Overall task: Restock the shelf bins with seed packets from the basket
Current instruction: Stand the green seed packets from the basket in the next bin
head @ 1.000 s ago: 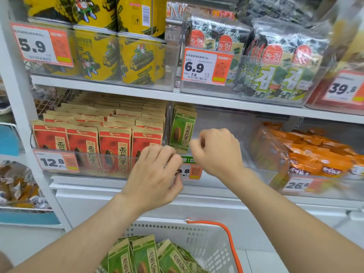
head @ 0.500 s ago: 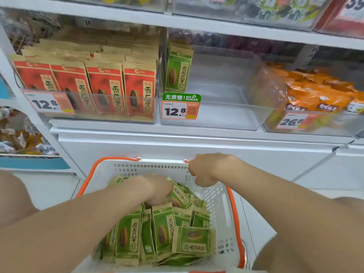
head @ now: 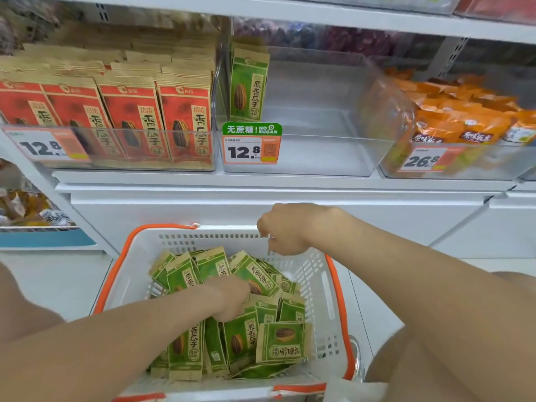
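Left grip (head: 232,300) was sunk among the green seed packets (head: 275,340) in the basket (head: 139,271); right grip (head: 282,230) was curled at the basket's far rim.
The left grip's fingers were buried in the pile, so I cannot tell whether they held a packet. The right grip's fingers were bent narrow over the rim, and I cannot tell if they clasped it. Above-left of the basket stood red packets (head: 130,117). Straight above the basket, a clear bin (head: 319,152) held one green packet (head: 246,88) upright against its left wall. Above-right of the basket lay orange bags (head: 452,120).
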### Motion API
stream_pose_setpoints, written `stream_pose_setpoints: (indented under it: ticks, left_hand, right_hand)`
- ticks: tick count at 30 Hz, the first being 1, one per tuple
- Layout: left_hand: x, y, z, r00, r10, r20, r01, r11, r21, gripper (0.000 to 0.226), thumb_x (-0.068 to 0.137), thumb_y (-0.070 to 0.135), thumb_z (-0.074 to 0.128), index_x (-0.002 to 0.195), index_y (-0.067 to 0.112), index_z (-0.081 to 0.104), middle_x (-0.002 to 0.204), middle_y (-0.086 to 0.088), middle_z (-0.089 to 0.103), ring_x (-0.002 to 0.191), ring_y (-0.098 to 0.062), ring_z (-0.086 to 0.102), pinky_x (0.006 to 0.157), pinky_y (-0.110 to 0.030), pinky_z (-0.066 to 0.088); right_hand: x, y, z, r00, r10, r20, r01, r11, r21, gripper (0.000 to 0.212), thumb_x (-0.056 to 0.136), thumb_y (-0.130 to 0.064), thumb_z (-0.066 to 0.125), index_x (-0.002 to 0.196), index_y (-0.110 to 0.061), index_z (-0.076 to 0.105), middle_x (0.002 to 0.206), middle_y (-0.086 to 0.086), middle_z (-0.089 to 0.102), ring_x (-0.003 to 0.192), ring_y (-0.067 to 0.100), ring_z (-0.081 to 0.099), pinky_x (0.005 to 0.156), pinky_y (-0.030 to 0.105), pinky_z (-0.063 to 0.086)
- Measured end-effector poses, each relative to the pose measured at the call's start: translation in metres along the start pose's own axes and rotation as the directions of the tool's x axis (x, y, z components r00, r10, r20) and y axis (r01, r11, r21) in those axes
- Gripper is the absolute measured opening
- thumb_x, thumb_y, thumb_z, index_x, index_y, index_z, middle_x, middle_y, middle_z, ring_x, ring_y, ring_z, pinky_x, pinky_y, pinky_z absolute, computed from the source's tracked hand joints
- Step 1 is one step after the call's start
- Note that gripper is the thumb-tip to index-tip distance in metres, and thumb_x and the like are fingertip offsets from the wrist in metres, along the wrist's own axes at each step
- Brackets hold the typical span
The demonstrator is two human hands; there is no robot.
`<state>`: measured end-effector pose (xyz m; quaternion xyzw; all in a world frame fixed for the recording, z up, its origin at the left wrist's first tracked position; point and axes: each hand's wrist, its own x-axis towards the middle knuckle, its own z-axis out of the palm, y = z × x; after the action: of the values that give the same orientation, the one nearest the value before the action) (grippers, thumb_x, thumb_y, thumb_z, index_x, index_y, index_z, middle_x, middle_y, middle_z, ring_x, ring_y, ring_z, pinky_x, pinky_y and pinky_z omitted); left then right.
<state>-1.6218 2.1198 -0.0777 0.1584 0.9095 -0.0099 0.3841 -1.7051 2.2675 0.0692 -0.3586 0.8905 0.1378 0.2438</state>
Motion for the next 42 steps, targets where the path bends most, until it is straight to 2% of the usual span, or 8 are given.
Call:
stream_pose_setpoints:
  ticks: [7,12,18,21,24,30,35,42]
  left_hand:
    - [-0.017,-0.011,-0.079,0.889,0.045,-0.455,-0.244,0.888,-0.391,0.012,0.109,0.015,0.046,0.099,0.021,0.049,0.081,-0.001,0.057,0.073,-0.023,0.053,0.068,-0.037,0.042]
    - [-0.035,-0.009,-0.113,0.645,-0.062,-0.762,-0.51,0.707,-0.49,0.015,0.111,0.028,0.049,0.099,0.028,0.058,0.076,-0.001,0.067,0.066,-0.023,0.067,0.06,-0.044,0.056]
    - [-0.068,0.01,-0.141,0.195,-0.496,-0.846,-0.669,0.564,-0.485,0.015,0.111,0.036,0.048,0.106,0.026,0.058,0.089,0.009,0.065,0.077,-0.009,0.063,0.07,-0.038,0.052]
    - [-0.074,0.016,-0.158,0.25,-0.654,-0.714,-0.709,0.379,-0.595,0.026,0.11,0.046,0.043,0.103,0.025,0.055,0.089,0.005,0.066,0.078,-0.009,0.064,0.074,-0.041,0.052]
    - [-0.082,0.02,-0.164,0.221,-0.571,-0.79,-0.686,0.485,-0.543,0.056,0.114,0.046,0.031,0.074,0.015,0.056,0.062,0.003,0.059,0.058,-0.011,0.053,0.059,-0.034,0.038]
    - [-0.099,-0.007,-0.193,0.008,-0.553,-0.833,-0.594,0.668,-0.448,0.056,0.116,0.038,0.028,0.072,0.018,0.057,0.062,0.004,0.058,0.059,-0.009,0.055,0.057,-0.033,0.032]
    - [-0.103,-0.033,-0.204,-0.095,-0.371,-0.924,-0.34,0.884,-0.32,0.026,0.111,0.027,0.04,0.098,0.02,0.061,0.098,0.005,0.061,0.093,-0.019,0.055,0.08,-0.04,0.041]
    - [-0.086,-0.061,-0.196,0.223,-0.118,-0.968,0.201,0.977,-0.073,0.063,0.089,0.057,0.056,0.137,0.016,0.052,0.169,-0.019,0.021,0.157,-0.041,0.016,0.122,-0.061,0.02]
  right_hand:
    - [-0.008,0.014,-0.016,0.998,0.051,0.028,-0.053,0.998,0.046,0.028,0.096,-0.033,0.072,0.102,-0.006,0.067,0.096,0.006,0.067,0.085,0.027,0.067,0.067,0.034,0.053]
    - [-0.021,0.038,-0.04,0.993,0.117,0.006,-0.112,0.933,0.342,0.039,0.093,-0.045,0.076,0.098,-0.007,0.066,0.085,0.007,0.075,0.077,0.028,0.074,0.064,0.034,0.059]
    - [-0.033,0.047,-0.064,0.884,0.271,-0.381,0.224,0.469,0.854,0.018,0.105,-0.024,0.064,0.111,-0.01,0.055,0.071,0.002,0.073,0.056,0.014,0.066,0.053,0.029,0.052]
    - [-0.023,0.034,-0.067,0.598,0.456,-0.659,0.381,0.562,0.735,0.009,0.107,-0.03,0.057,0.107,-0.021,0.055,0.068,0.002,0.072,0.059,0.018,0.064,0.061,0.04,0.052]
    - [-0.024,0.018,-0.073,0.389,0.562,-0.73,0.498,0.538,0.68,0.011,0.108,-0.034,0.054,0.111,-0.023,0.054,0.068,0.002,0.073,0.061,0.022,0.064,0.065,0.042,0.051]
    - [-0.033,0.026,-0.091,0.528,0.424,-0.736,0.407,0.634,0.657,0.042,0.102,-0.056,0.053,0.095,-0.018,0.069,0.069,-0.001,0.074,0.065,0.02,0.069,0.064,0.04,0.054]
    - [-0.033,0.059,-0.105,0.233,0.373,-0.898,0.164,0.896,0.414,0.033,0.106,-0.051,0.049,0.131,-0.031,0.06,0.097,-0.011,0.07,0.092,0.023,0.062,0.071,0.041,0.048]
    - [0.017,0.082,-0.107,0.246,0.293,-0.924,-0.034,0.955,0.294,0.029,0.097,-0.05,0.066,0.119,-0.034,0.076,0.085,-0.003,0.074,0.094,0.03,0.053,0.074,0.04,0.041]
